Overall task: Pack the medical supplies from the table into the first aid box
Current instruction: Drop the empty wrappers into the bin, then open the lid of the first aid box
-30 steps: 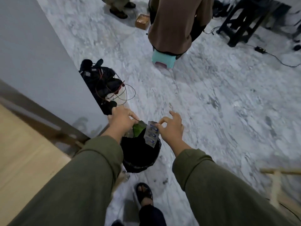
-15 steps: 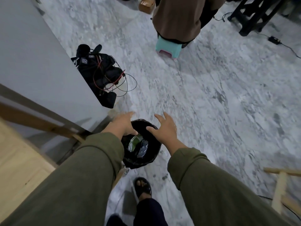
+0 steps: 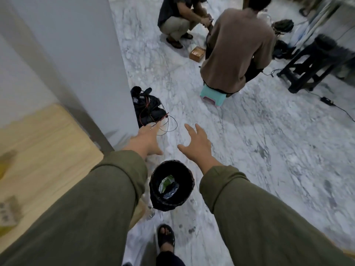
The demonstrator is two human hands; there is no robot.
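A small black bin [image 3: 153, 186] stands on the marble floor below my arms. Inside it lie a green-and-silver wrapper [image 3: 165, 183] and a clear blister pack [image 3: 171, 191]. My left hand [image 3: 147, 140] hovers beyond the bin with fingers spread and nothing in it. My right hand [image 3: 197, 144] is beside it, also spread and empty. Both arms wear olive sleeves. The first aid box is not in view. The wooden table [image 3: 44, 156] shows at the left with a blurred small box [image 3: 7, 213] on it.
A grey pillar [image 3: 80, 54] rises at left, with a black bag and red wires [image 3: 148, 109] at its foot. One person sits on a teal stool [image 3: 212, 96]; another crouches behind. A black stool [image 3: 315, 64] and cables stand at the right. My sandalled foot [image 3: 166, 239] is below the bin.
My right hand let go of the blister pack, which dropped into the bin. Both hands then rose away from the bin and spread. The view tilted up.
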